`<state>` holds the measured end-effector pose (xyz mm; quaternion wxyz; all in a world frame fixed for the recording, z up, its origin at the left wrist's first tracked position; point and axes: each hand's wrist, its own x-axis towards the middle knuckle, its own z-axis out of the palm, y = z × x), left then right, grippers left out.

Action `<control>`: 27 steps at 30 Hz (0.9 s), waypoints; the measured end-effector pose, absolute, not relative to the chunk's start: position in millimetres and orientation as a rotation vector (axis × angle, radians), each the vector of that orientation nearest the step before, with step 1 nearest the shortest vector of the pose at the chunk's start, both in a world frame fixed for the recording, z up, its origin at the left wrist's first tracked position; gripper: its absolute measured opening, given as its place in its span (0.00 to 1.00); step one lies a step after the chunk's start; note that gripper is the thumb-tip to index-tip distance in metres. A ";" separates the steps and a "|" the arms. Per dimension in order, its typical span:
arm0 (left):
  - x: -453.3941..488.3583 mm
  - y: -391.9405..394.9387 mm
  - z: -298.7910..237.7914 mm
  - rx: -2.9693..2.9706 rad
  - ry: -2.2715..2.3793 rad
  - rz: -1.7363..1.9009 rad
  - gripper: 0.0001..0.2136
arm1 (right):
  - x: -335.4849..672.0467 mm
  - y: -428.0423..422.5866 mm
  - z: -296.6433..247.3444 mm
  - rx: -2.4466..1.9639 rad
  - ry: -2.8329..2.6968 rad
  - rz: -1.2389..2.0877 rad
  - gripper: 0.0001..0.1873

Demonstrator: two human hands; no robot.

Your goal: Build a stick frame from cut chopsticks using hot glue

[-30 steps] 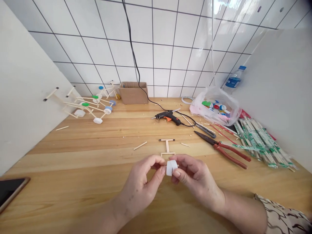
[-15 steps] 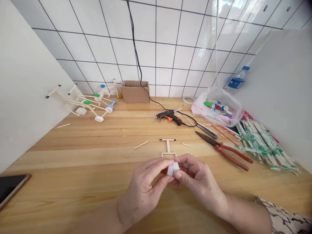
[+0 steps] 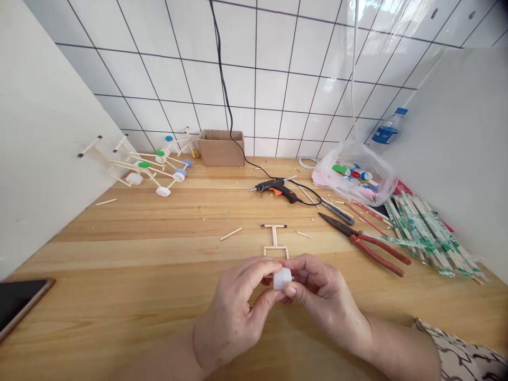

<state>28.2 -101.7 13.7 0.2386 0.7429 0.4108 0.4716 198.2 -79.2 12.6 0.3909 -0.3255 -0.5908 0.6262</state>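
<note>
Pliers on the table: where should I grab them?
Grab the red handles, coming from the near right side, where their ends point. The pliers lie flat, and the handles are long and spread apart, so your fingers can wrap around them, well away from the dark metal head.

Likely craft workshop, wooden workbench [image 3: 130, 222], glue gun [image 3: 275, 190]

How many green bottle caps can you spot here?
3: a green cap and another on the stick models at left, and one in the plastic bag at right; more may be hidden in the bag.
</note>
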 end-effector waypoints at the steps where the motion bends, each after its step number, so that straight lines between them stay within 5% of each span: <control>1: 27.9 -101.2 13.7 2.039 1.125 1.297 0.11 | 198.3 -79.0 11.9 -0.825 -1.503 1.584 0.12; 14: 27.3 -90.0 4.8 1.925 1.256 1.186 0.10 | 198.4 -69.1 15.4 -0.771 -1.522 1.655 0.15; 27: 19.1 -83.2 6.7 2.133 1.235 1.125 0.07 | 203.1 -64.6 5.6 -0.890 -1.812 1.123 0.16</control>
